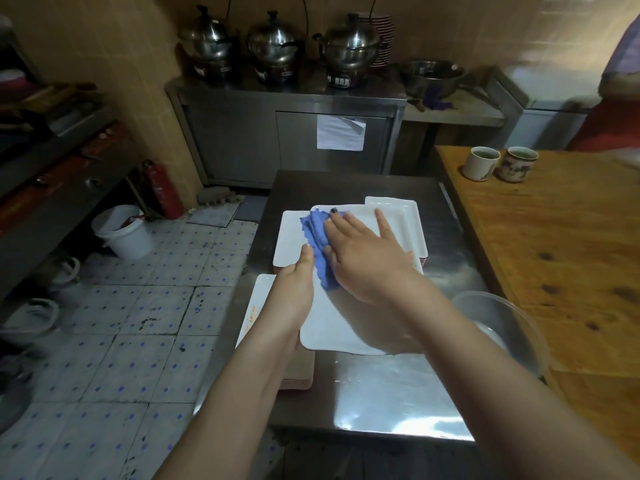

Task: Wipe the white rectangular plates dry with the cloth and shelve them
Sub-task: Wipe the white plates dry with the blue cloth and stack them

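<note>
The person is standing at the steel table [381, 393], working on a white rectangular plate [339, 327] held out in front of them. The left hand [294, 292] is gripping the plate's left edge, with the thumb lying on top and the fingers curled underneath. The right hand [367, 261] is lying flat and open, fingers straight and spread, pressing the blue cloth [317, 237] against the plate's upper face near its far left corner. The cloth is bunching out from under the palm, beside the left thumb.

Behind the held plate, more white plates [398, 216] are sitting on the table, overlapping one another. Another plate with orange marks [258, 299] is lying at the table's left edge, partly under the left wrist. A metal bowl [502, 323] is sitting near the right forearm, and two cups [481, 163] are standing on the wooden table [554, 254] to the right.
</note>
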### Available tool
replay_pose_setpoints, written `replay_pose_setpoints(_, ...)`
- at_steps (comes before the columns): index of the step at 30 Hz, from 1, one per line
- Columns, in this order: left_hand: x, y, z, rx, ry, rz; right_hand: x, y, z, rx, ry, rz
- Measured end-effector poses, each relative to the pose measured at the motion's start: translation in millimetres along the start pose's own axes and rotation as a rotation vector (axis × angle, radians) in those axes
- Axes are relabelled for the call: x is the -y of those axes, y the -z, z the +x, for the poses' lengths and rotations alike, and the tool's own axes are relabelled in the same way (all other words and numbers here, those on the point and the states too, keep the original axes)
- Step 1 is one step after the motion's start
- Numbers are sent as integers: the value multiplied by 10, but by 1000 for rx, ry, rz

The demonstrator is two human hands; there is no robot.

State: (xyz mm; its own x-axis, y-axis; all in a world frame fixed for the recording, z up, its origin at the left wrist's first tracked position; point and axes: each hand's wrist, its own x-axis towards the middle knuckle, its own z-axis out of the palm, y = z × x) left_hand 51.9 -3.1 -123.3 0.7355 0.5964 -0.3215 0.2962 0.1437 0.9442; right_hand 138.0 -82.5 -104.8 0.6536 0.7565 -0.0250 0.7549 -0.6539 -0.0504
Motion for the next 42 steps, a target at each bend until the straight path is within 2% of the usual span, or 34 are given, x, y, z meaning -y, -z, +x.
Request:
replay_pose_setpoints(5, 40, -9, 15, 4, 4, -29, -150, -46, -37, -63, -262, -103)
replay_pose_setpoints(9, 35, -28, 38, 1, -21, -35, -90, -187, -101, -80, -370, 44)
replay_pose_setpoints(16, 45, -70, 195, -81, 5, -46, 427, -262, -351, -25, -128, 247)
replay_pose_setpoints(22, 32, -27, 247, -96, 25, -60, 392, -266, -549, 54, -53, 211)
replay_pose_setpoints(27, -27, -21, 254, -124, -21, -1, 135, -242, -720, 117, -123, 127)
replay_pose_setpoints(31, -61, -14, 302, -147, -83, 65, -143, -284, -683, 103, -200, 71)
replay_pose_setpoints(35, -57, -53, 289, -119, -63, 92, -287, -301, -431, 40, -203, -4)
replay_pose_setpoints(39, 16, -115, 190, -73, -50, 114, -408, -284, -69, 6, -290, 34)
replay_pose_setpoints(42, 34, -79, 228, -61, -13, 109, -385, -387, -32, 1, -267, 75)
